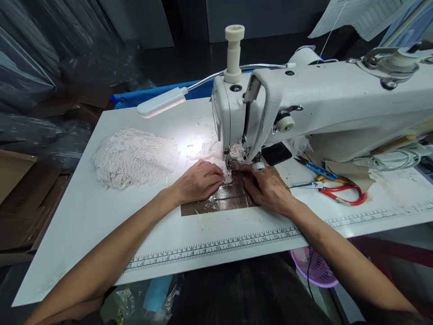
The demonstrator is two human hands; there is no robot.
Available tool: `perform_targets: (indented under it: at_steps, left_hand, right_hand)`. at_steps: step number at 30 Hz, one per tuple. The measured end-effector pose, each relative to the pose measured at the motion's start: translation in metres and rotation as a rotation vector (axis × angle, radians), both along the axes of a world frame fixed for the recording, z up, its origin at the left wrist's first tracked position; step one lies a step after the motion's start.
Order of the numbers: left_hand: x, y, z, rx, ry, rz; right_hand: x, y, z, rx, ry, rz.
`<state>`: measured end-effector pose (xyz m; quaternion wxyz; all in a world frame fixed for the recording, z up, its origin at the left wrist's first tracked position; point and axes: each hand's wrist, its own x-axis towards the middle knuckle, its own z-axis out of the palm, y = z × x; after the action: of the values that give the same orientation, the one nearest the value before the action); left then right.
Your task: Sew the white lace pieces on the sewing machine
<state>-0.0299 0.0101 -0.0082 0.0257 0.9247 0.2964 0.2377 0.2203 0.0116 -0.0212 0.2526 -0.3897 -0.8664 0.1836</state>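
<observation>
White lace trim [214, 159] lies under the needle area of a white sewing machine [233, 113]. My left hand [203, 181] is on the left of the presser foot [233, 164], its fingers held together and pressed on the lace. On the right of the foot, my right hand [269, 186] has its fingers bent in close to the needle; what its fingertips hold is hidden. Both hands rest over a brown, tape-covered plate [219, 203] on the table. A pale fabric rosette [237, 150] sits on the machine by the needle bar.
A bundle of lace [131, 158] lies at left under a lit lamp [162, 103]. Red-handled scissors [345, 193], blue-handled snips [318, 169] and a black phone [277, 154] lie at right. A ruler strip [216, 249] runs along the white table's [77, 225] front edge.
</observation>
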Motion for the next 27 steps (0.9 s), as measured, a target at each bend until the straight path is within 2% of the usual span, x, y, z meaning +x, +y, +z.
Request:
perform_targets:
  at_steps: [3,7,11,17,27]
  left_hand:
    - [0.006,-0.002,-0.004,-0.031,-0.153,0.114]
    - [0.01,-0.005,-0.002,-0.029,-0.284,0.197]
    - [0.011,-0.005,-0.004,-0.009,-0.198,0.146]
    - [0.009,-0.002,-0.006,0.064,0.008,0.082]
    - [0.011,-0.004,-0.004,0.105,0.066,0.086]
  right_hand:
    - [-0.001,-0.003,0.001,0.007,-0.02,0.01]
    - [-0.005,-0.009,0.003,0.038,-0.103,0.118]
    - [-0.008,-0.011,0.005,0.095,-0.174,0.174]
    - [-0.003,-0.008,0.003,0.05,-0.137,0.2]
    - [-0.003,-0.006,0.005,0.057,-0.086,0.211]
